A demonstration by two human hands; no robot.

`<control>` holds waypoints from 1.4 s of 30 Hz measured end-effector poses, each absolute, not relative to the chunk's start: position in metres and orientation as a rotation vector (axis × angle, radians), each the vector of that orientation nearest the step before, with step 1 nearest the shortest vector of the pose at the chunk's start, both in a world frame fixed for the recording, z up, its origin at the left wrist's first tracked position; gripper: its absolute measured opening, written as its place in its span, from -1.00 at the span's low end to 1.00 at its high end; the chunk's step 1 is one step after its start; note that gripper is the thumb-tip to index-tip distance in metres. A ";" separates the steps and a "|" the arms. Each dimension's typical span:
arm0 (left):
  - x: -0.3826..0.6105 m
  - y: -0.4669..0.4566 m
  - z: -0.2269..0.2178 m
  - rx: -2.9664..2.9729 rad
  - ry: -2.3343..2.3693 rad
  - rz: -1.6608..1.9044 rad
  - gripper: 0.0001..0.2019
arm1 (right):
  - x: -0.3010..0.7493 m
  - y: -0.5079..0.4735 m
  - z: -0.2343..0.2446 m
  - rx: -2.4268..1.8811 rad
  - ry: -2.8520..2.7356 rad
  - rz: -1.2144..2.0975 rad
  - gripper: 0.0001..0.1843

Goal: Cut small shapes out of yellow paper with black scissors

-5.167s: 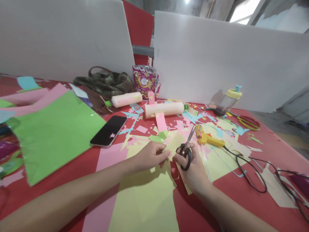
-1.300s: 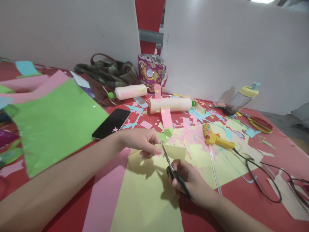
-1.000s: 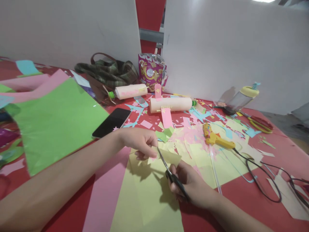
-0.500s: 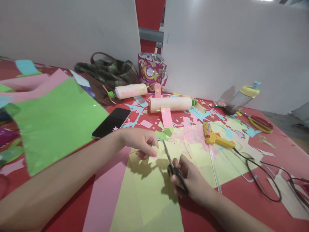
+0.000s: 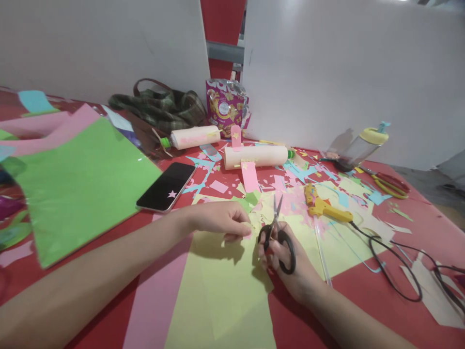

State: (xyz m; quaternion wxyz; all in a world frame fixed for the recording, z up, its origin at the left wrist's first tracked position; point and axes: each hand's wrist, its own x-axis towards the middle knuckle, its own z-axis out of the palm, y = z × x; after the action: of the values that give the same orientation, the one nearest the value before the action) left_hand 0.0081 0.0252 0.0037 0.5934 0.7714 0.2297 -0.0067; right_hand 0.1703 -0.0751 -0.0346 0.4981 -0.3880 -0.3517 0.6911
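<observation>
My right hand [image 5: 286,264] grips black-handled scissors [image 5: 278,231], fingers through the loops, blades pointing up and away. My left hand [image 5: 221,219] is closed in a pinch on a small yellow paper piece [image 5: 249,227], just left of the scissors. Both hands hover over a large yellow paper sheet [image 5: 221,295] lying on a pink sheet [image 5: 152,300] on the red table [image 5: 363,300].
A black phone [image 5: 166,186] and a green sheet [image 5: 80,184] lie left. Two paper-wrapped bottles [image 5: 256,156] sit behind, with a plaid bag [image 5: 160,109] and snack packet [image 5: 225,106]. A yellow glue gun [image 5: 321,206] with black cord [image 5: 392,261], red-yellow scissors [image 5: 387,184] and scraps lie right.
The scissors have come out of the cut and swung upright, blades pointing away. My left hand has moved slightly right and lower, still pinching the small yellow piece.
</observation>
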 end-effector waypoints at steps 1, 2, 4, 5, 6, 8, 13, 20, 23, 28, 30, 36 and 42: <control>0.010 0.022 0.003 1.824 0.556 0.006 -0.72 | 0.170 -0.075 -0.035 -0.975 -0.862 1.644 -0.69; 0.013 0.018 0.003 1.854 0.579 0.029 -0.71 | 0.170 -0.074 -0.035 -1.013 -0.872 1.607 -0.68; 0.018 0.011 0.001 1.891 0.620 0.068 -0.73 | 0.169 -0.073 -0.036 -1.083 -0.890 1.524 -0.67; 0.020 0.007 -0.001 1.898 0.635 0.085 -0.73 | 0.169 -0.073 -0.036 -1.114 -0.897 1.488 -0.68; 0.022 0.004 -0.002 1.902 0.647 0.097 -0.73 | 0.169 -0.072 -0.036 -1.139 -0.904 1.459 -0.69; 0.026 -0.002 -0.003 1.930 0.670 0.132 -0.73 | 0.169 -0.072 -0.035 -1.166 -0.914 1.429 -0.69; 0.030 -0.006 -0.007 1.931 0.706 0.176 -0.71 | 0.170 -0.072 -0.033 -1.140 -0.910 1.416 -0.69; 0.027 -0.002 -0.011 1.902 0.672 0.120 -0.77 | 0.170 -0.074 -0.033 -1.162 -0.923 1.385 -0.70; 0.027 -0.003 -0.010 1.913 0.632 0.071 -0.75 | 0.170 -0.074 -0.034 -1.158 -0.940 1.334 -0.69; 0.027 -0.003 -0.010 1.932 0.621 0.087 -0.71 | 0.171 -0.072 -0.034 -1.171 -0.930 1.286 -0.69; 0.028 -0.004 -0.010 1.935 0.634 0.107 -0.70 | 0.171 -0.071 -0.035 -1.161 -0.916 1.300 -0.70; 0.029 -0.007 -0.010 1.938 0.659 0.133 -0.70 | 0.172 -0.071 -0.035 -1.153 -0.926 1.317 -0.71; 0.026 -0.002 -0.008 2.039 0.584 0.107 -0.75 | 0.172 -0.072 -0.034 -1.177 -0.980 1.323 -0.69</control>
State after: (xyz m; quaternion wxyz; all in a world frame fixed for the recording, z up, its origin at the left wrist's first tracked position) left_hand 0.0258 -0.0023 -0.0078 0.4874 0.8384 0.2401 0.0439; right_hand 0.1720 -0.0720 -0.0343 0.5303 -0.4932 -0.4104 0.5541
